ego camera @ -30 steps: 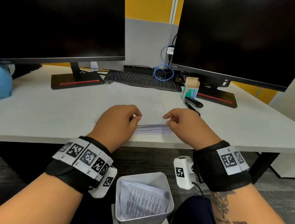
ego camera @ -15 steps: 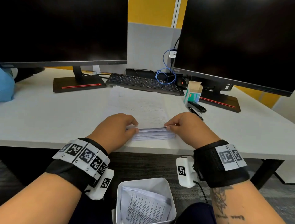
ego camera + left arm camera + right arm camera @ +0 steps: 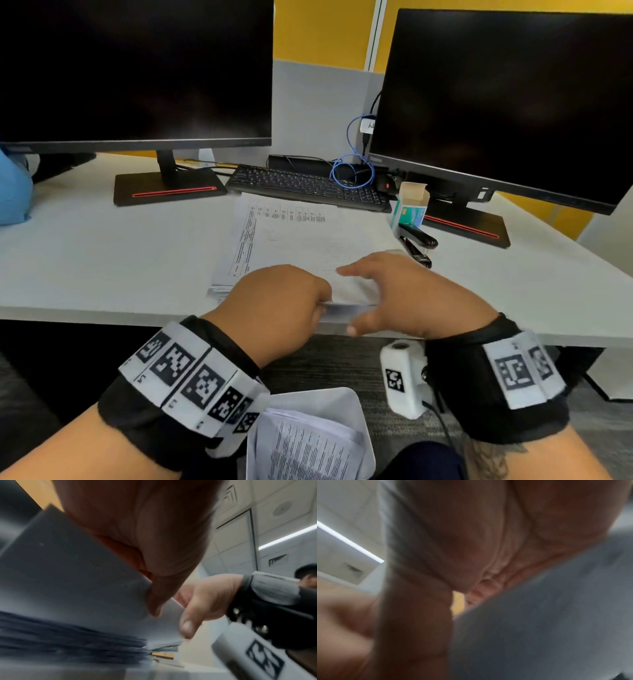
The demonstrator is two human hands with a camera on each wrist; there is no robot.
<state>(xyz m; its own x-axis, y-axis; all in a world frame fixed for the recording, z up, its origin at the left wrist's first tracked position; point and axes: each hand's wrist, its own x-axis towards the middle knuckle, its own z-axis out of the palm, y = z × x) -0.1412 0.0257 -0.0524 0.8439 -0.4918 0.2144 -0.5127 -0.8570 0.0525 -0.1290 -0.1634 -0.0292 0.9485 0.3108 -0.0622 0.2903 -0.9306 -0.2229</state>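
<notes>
A stack of printed paper (image 3: 308,240) lies on the white desk (image 3: 102,260), its near edge at the desk's front edge. My left hand (image 3: 308,301) pinches the near edge of the top sheets and raises them off the stack; the left wrist view shows the lifted sheets (image 3: 77,568) above the rest of the stack (image 3: 68,642). My right hand (image 3: 380,294) hovers over the same edge with fingers stretched out to the left and the thumb hanging below, holding nothing. The right wrist view is blurred: my palm (image 3: 471,534) sits over the paper (image 3: 539,615).
Two dark monitors (image 3: 137,68) (image 3: 507,102) stand at the back with a black keyboard (image 3: 308,186) between them. A black stapler (image 3: 416,240) and a small open box (image 3: 411,209) sit right of the paper. A white bin (image 3: 318,438) with paper stands below the desk edge.
My right hand has let go of the paper edge and spread its fingers. The left hand has slid right along the near edge and now lifts the top sheets.
</notes>
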